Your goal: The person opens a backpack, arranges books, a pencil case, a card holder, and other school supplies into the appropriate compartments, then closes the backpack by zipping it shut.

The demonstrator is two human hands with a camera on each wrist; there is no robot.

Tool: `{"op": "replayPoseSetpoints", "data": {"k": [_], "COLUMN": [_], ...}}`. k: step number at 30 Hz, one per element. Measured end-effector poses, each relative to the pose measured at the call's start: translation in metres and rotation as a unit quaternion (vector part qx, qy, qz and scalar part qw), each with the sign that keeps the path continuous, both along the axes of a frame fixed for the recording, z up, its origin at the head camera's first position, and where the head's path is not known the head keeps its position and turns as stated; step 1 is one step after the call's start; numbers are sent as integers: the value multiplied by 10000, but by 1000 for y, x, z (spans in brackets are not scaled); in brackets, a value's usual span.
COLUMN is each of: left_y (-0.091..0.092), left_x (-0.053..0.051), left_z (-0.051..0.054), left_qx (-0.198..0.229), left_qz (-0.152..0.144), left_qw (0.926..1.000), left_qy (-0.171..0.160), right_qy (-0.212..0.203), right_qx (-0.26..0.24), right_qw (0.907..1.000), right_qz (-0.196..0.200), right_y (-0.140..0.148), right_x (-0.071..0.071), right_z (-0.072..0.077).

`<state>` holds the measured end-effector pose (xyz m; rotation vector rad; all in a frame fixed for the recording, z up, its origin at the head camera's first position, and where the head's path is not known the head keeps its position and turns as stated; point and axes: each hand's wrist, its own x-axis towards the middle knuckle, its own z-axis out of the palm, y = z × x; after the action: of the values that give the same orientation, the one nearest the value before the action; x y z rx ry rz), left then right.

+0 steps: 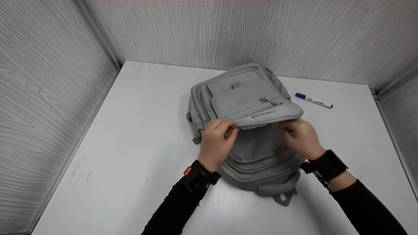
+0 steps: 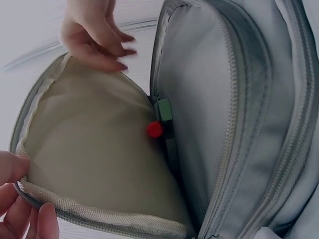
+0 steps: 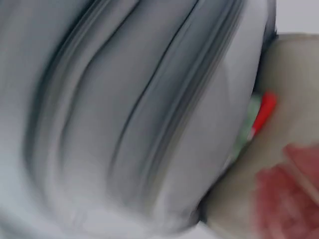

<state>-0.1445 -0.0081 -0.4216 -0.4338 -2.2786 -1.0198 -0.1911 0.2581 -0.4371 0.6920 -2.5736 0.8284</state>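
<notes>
A grey backpack lies on the table with its front pocket unzipped and the pocket flap folded away from the body. My left hand pinches the zippered edge of that flap between thumb and fingers. Near the flap's other side is my right hand; its fingers are loosely bent and hold nothing, as the left wrist view shows. Deep in the pocket, a red round-ended item and a green block-like item show, their kinds unclear. The right wrist view is blurred.
A capped marker with a purple-blue cap lies right of the backpack on the white table. Wood-grain panels stand behind and at both sides. A shoulder strap end sticks out at the near side.
</notes>
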Motion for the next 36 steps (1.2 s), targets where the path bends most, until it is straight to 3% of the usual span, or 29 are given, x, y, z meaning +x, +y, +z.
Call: {"op": "replayPoseSetpoints", "data": {"k": [2, 5, 8, 12, 15, 18, 24, 28, 36], "left_y": [0, 0, 0, 0, 0, 1, -2, -3, -5], "left_x": [0, -1, -1, -2, -3, -2, 0, 0, 0], "left_z": [0, 0, 0, 0, 0, 0, 0, 0, 1], "left_qx": [-6, -11, -12, 6, 22, 16, -69, -159, -187], "left_qz": [-23, -9, 36, 76, 71, 56, -15, -63, -33], "left_qw": [10000, 10000, 10000, 10000, 9999, 9999, 10000, 9998, 9997], "left_qy": [-15, -34, -31, -33, -69, -93, 18, 84, 148], "right_qy": [426, 488, -169, -1546, -2380, -2961, -3606, -3854, -3919], "right_qx": [-378, -663, -426, 215, 649, 920, 1211, 1335, 1767], "right_qw": [9981, 9931, 9853, 9617, 9396, 9190, 8893, 8767, 8665], "right_qz": [-237, -830, -1646, -2252, -2371, -2434, -2539, -2552, -2538], "right_y": [17, 45, 74, 109, 130, 142, 144, 144, 144], "right_x": [-5, -20, -41, -70, -89, -100, -111, -116, -130], "right_z": [-2, -9, -18, -35, -49, -58, -74, -78, -71]}}
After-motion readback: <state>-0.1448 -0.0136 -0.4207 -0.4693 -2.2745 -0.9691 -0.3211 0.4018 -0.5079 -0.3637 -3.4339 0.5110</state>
